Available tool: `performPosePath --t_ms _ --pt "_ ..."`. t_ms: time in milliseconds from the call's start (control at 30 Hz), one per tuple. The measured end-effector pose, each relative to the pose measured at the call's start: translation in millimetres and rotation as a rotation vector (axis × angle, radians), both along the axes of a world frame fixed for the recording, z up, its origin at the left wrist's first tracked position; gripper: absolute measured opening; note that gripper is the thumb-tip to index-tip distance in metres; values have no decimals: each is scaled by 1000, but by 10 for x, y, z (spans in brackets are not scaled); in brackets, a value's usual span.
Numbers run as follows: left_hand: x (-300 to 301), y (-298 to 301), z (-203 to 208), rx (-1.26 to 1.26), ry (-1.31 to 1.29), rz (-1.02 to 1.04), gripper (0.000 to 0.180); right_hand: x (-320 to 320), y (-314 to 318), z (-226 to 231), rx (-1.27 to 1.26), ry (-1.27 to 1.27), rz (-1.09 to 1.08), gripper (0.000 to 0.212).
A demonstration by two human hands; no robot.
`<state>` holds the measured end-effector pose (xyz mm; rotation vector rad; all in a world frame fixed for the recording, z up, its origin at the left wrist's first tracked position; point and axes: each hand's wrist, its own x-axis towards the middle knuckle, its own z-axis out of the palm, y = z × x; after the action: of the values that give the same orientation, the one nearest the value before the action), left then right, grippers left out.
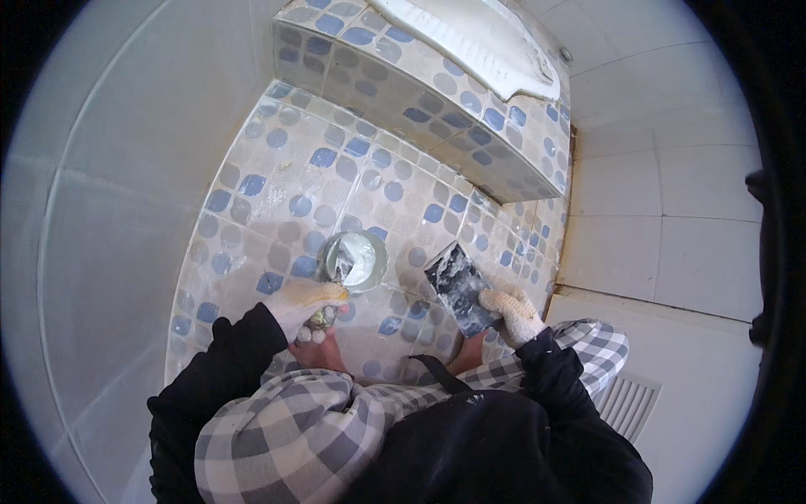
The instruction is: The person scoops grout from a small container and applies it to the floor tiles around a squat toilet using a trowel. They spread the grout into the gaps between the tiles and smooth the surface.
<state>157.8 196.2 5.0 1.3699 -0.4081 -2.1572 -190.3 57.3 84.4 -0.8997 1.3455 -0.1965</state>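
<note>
My left hand point(304, 304), in a cream knit glove, is closed around the handle of a small trowel-like tool point(342, 267). The tool's blade reaches into a round pale-green bucket point(382, 267) holding white paste point(361, 254). My glove hides most of the handle. To the right, my right hand point(512, 309), gloved alike, grips the lower right edge of a black rectangular board point(457, 281). White paste is smeared across the board's upper face. The board is apart from the bucket.
A tiled step point(420, 109) with a white squat toilet point(478, 42) stands at the far side. The tiled floor point(277, 185) has blue and grey shapes and whitish smears. Walls stand left and right. A slatted vent point(630, 406) is at lower right. My bare feet point(323, 353) are beside the bucket.
</note>
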Motion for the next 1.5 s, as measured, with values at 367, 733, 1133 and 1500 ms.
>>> performPosePath --t_ms 367,733,1133,1500 --pt "117 -101 -337 -808 -297 -73 29 169 144 -200 18 -154 91 60" --pt "11 553 -353 -452 -51 12 30 130 266 -203 427 -381 -370 45" --pt "-70 595 -196 -567 -413 -405 41 304 286 -191 468 -380 -323 45" --pt "-139 690 -23 -683 -586 -227 32 358 303 -222 408 -348 -260 41"
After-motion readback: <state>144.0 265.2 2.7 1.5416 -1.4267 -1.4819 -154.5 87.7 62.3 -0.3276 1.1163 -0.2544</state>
